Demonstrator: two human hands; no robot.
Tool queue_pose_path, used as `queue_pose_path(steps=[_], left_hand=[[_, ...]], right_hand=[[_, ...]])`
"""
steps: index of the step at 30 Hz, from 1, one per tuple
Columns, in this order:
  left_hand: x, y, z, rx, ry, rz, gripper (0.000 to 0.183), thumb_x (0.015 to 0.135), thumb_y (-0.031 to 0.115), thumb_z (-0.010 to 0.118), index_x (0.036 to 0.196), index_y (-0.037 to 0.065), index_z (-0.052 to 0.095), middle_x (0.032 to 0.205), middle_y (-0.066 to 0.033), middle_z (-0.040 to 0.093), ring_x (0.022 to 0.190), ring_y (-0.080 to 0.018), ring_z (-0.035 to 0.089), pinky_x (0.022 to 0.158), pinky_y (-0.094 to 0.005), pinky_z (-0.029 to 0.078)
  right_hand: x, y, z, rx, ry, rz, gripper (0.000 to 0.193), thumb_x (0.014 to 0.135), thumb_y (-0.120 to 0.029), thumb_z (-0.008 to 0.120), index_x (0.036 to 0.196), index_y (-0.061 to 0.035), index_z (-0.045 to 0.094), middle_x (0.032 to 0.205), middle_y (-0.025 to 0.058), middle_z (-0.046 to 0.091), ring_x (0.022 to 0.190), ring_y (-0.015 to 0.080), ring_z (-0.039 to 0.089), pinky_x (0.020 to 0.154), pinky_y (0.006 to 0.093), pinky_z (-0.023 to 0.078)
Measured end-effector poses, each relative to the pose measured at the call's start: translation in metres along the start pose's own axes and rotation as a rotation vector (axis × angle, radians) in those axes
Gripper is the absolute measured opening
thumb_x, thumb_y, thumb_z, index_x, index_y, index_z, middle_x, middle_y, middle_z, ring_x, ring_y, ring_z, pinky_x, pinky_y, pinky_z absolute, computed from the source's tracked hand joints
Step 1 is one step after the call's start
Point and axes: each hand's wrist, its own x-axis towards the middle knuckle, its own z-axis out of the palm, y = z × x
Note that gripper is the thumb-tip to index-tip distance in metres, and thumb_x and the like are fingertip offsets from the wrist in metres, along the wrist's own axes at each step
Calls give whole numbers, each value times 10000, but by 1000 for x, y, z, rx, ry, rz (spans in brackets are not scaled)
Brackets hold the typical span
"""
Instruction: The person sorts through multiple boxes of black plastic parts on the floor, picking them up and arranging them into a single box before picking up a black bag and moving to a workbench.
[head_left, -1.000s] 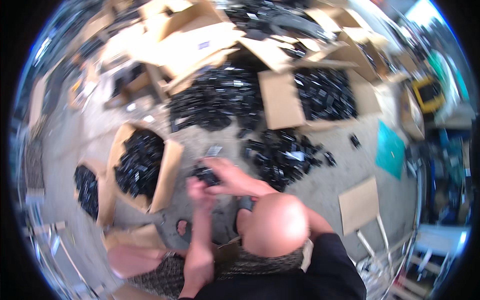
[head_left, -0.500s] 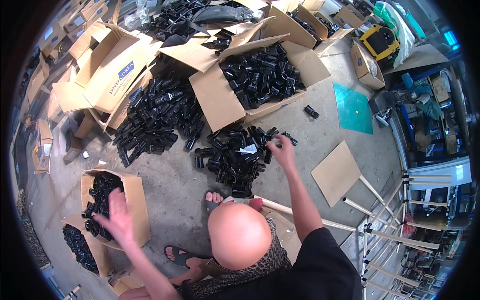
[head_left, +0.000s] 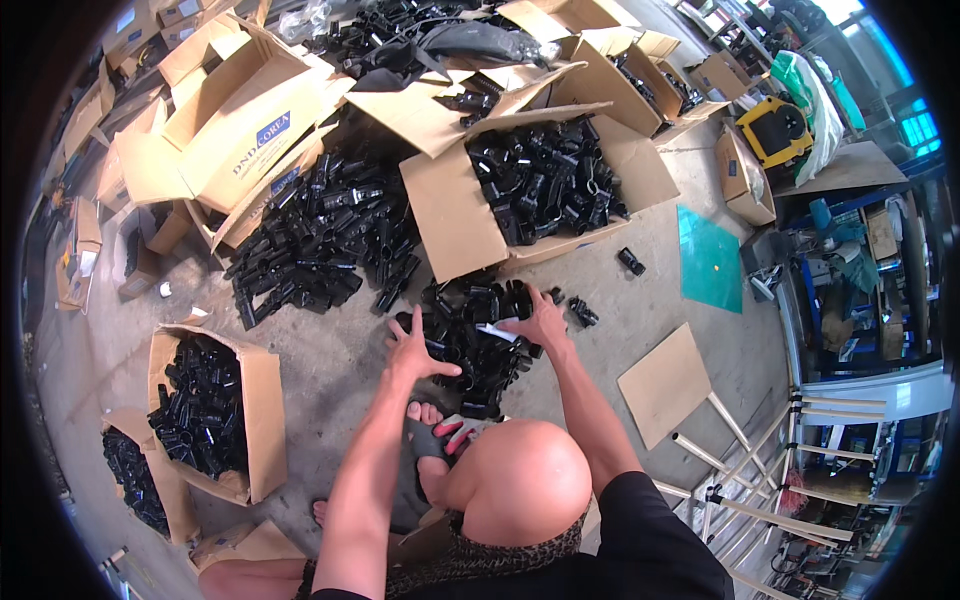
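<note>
A small heap of black cylindrical plastic parts [head_left: 480,372] lies on the concrete floor in front of my foot. My left hand [head_left: 412,358] is at the heap's left side, open, with thumb and fingers spread wide. On the opposite side my right hand [head_left: 543,322] is open too, its thumb and fingers apart against the parts. A white slip of paper [head_left: 497,331] rests on the heap by the right thumb. Whether either hand presses on single parts is hard to see.
Behind the heap stands a large open carton [head_left: 455,225] full of black parts, beside a bigger loose pile [head_left: 320,235]. A filled carton [head_left: 265,420] is at left. Loose parts [head_left: 630,262], a green sheet [head_left: 710,262] and a brown board [head_left: 665,385] lie at right.
My left hand has left the carton at the left and come to the heap's left side. My right hand has moved slightly left and down against the heap. The view has shifted.
</note>
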Motion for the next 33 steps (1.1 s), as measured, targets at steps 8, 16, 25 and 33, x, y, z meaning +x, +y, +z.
queue_pose_path(steps=[8, 16, 25, 33], left_hand=[[-15, 41, 41, -326, 125, 13, 1216, 504, 332, 942, 1494, 267, 240, 1401, -359, 251, 1229, -559, 406, 1029, -552, 403], [-21, 46, 57, -492, 276, -59, 1033, 554, 279, 913, 1409, 320, 334, 1400, -302, 241, 1211, -540, 416, 984, -558, 439], [-34, 33, 65, -496, 245, -17, 940, 603, 157, 867, 1361, 345, 343, 1313, -224, 303, 1158, -532, 472, 902, -540, 502], [-22, 53, 58, -452, 211, -187, 1010, 563, 146, 854, 1389, 354, 310, 1335, -251, 315, 1141, -497, 506, 883, -531, 510]], right_hand=[[20, 34, -2, -51, -17, -38, 1070, 513, -441, 885, 1406, -56, 438, 1214, 243, 619, 1123, 359, 610, 950, 400, 493], [-15, 19, -4, 49, 53, 46, 903, 556, -315, 847, 1380, -188, 500, 1173, 190, 646, 1089, 343, 632, 909, 474, 501], [-37, 73, 28, 500, 125, -116, 776, 609, -128, 821, 1332, -103, 538, 1176, 158, 661, 1085, 279, 637, 945, 369, 486], [-14, 37, 25, 3, 211, 14, 880, 666, -609, 777, 1344, -118, 506, 1100, 218, 675, 1005, 361, 660, 830, 429, 527]])
